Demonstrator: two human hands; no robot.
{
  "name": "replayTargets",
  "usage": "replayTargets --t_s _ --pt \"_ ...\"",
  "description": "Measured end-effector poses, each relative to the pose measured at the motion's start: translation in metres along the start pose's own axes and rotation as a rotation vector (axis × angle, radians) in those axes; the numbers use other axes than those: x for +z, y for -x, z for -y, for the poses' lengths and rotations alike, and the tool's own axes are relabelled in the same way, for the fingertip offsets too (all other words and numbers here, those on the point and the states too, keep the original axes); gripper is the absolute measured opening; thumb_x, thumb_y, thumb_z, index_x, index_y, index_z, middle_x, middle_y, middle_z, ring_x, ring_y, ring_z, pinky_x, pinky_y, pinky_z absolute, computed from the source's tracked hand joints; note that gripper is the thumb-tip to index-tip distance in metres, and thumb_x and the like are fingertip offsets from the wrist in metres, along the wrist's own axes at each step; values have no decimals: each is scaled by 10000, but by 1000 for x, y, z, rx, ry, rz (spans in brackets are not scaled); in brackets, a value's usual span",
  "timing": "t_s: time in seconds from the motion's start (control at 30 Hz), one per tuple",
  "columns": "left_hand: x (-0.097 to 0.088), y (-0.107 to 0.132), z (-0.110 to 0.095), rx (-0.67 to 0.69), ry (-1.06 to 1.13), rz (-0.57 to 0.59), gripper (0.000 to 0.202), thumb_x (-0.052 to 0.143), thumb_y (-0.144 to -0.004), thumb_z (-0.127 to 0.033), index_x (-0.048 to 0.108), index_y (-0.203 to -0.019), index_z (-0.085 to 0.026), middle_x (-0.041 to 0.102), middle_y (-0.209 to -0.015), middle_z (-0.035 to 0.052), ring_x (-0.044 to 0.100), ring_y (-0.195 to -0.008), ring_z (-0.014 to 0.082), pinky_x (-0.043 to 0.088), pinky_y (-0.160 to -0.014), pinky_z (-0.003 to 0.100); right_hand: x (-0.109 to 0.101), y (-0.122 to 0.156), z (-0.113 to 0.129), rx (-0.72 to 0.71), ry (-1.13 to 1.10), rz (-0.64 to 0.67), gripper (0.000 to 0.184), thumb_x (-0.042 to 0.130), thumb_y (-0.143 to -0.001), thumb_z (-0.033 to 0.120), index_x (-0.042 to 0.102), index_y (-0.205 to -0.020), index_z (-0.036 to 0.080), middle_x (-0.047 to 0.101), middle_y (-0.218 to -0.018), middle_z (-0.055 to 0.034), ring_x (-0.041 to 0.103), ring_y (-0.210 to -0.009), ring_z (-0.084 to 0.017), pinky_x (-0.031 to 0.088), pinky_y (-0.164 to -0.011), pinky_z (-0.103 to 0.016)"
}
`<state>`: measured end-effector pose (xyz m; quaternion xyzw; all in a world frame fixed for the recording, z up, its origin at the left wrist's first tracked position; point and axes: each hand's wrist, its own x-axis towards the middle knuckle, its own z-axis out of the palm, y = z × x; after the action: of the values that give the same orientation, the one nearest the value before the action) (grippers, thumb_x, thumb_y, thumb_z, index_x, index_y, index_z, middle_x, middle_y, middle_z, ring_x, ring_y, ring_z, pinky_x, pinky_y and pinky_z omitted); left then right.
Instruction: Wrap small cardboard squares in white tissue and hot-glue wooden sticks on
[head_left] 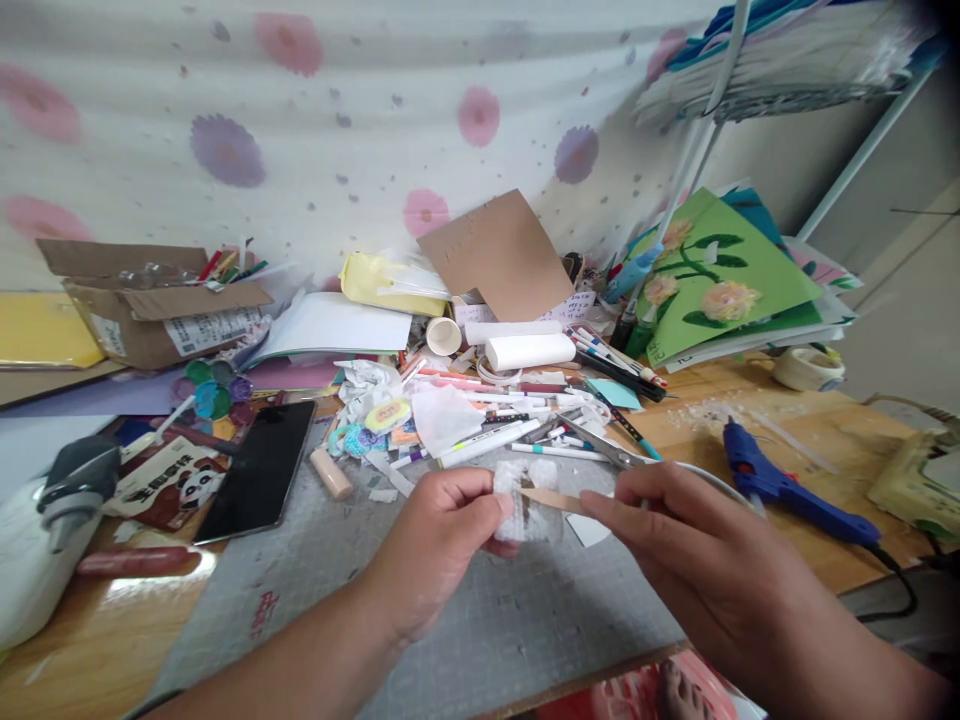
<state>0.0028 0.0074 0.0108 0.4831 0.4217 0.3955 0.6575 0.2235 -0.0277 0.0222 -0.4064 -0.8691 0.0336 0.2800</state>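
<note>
My left hand (442, 525) pinches a small white bumpy block (508, 518) with a brown patch between thumb and fingers; what it is made of I cannot make out. Between the thumb and fingers of my right hand (697, 545) is a flat wooden stick (553, 499), its pointed tip at the face of the block. Both hands are above the grey cutting mat (315, 610). Just beyond my right hand lie metal scissors (604, 443), partly covered by that hand. A scrap of white paper (589, 530) lies below the stick.
Markers (491, 440) and paper scraps pile up behind my hands. At the right lies a blue glue gun (795, 492) with its cord. A black phone (259, 470), a white bottle (52, 560) and a cardboard box (150, 310) are at the left.
</note>
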Motion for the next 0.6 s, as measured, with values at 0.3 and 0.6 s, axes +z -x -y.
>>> replayTargets --t_s 0.3,0.6 --pt "-1 -2 3 -2 2 -8 167 600 -763 -219 655 -631 -134 577 -624 10 514 -620 119 470 -571 233 -6 -1 -3 19 -51 0 413 418 -890 48 535 -1223 262 510 -1023 -61 585 -841 -136 496 -680 -232" --pt "-2 -4 5 -20 75 -38 168 617 -767 -230 647 -627 -142 592 -635 12 536 -606 118 487 -577 240 -6 3 -4 -21 13 -15 403 422 -886 43 556 -1211 240 516 -1004 -65 576 -814 -140 490 -662 -252"
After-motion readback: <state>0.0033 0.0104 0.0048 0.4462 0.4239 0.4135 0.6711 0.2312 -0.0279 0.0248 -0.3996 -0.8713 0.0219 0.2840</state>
